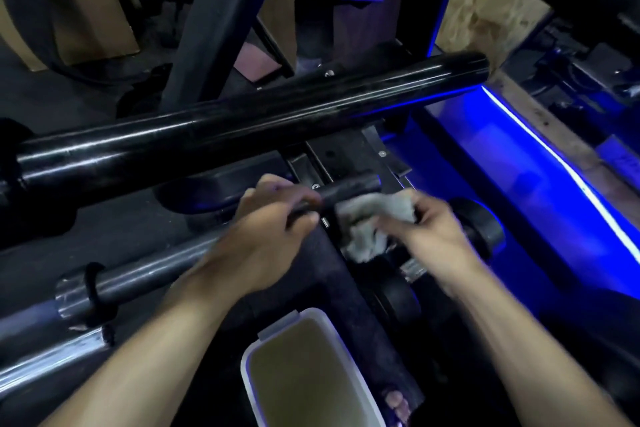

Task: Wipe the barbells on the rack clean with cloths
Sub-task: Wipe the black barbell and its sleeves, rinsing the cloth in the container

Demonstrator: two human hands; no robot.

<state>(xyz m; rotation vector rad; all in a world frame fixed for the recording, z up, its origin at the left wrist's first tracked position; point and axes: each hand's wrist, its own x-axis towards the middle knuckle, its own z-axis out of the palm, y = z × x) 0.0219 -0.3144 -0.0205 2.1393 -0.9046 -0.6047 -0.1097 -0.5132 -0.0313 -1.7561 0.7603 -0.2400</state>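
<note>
A thick black bar (242,121) lies across the rack from lower left to upper right. Below it a thinner dark barbell (145,277) with a steel collar (74,295) runs towards the middle. My left hand (273,222) grips this barbell near its short black end sleeve (349,189). My right hand (433,229) holds a crumpled grey cloth (367,222), which is pressed against the bar just right of my left hand. Both hands are motion-blurred.
A white bucket (287,336) of murky water stands on the floor between my forearms, with a bare foot (398,406) beside it. A blue light strip (554,163) glows along the right. Black rack posts (214,21) and cardboard boxes (86,0) stand behind.
</note>
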